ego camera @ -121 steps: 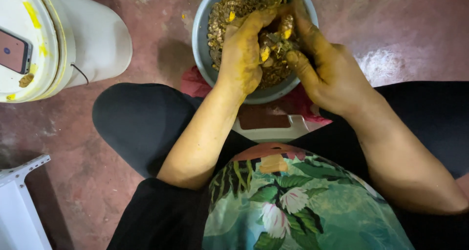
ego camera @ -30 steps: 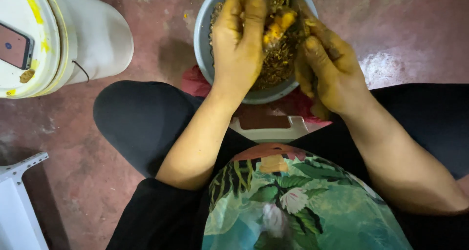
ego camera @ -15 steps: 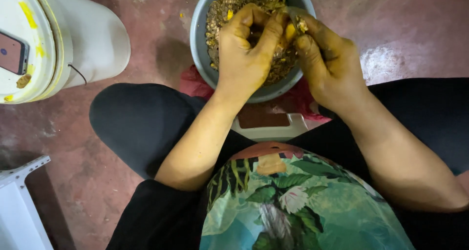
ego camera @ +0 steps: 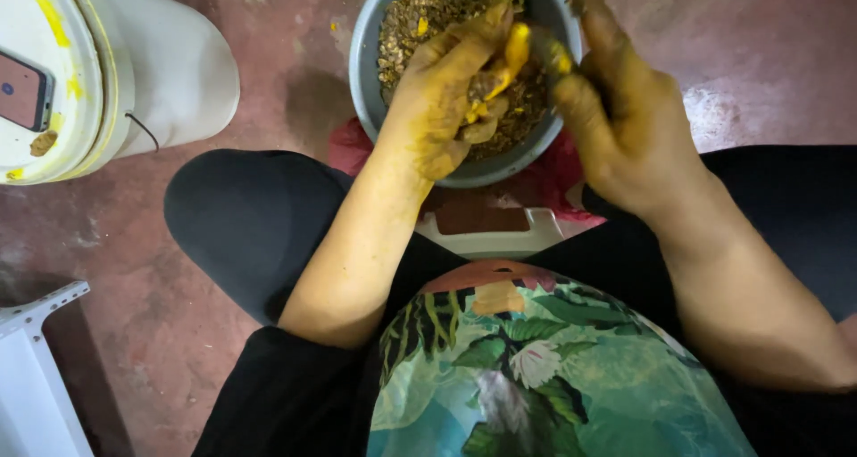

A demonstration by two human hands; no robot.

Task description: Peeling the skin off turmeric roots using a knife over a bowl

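Yellow piece (ego camera: 511, 57): pinched in the left hand's fingers over the bowl, long axis running from upper right down to lower left.
Left hand (ego camera: 446, 100): fingers curled, pressed on the piece.
Right hand (ego camera: 625, 118): fingers together, extended, just beside it.
Bowl (ego camera: 366, 73): grey, holding brown mash, on the red floor (ego camera: 268, 109).
Bucket (ego camera: 170, 64): white, at the floor's left edge.

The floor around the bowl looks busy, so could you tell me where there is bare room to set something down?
Bare red floor lies between the white bucket and the grey bowl, and more at the upper right beyond the right hand. It is crowded over the bowl, where the left hand works the mixture.
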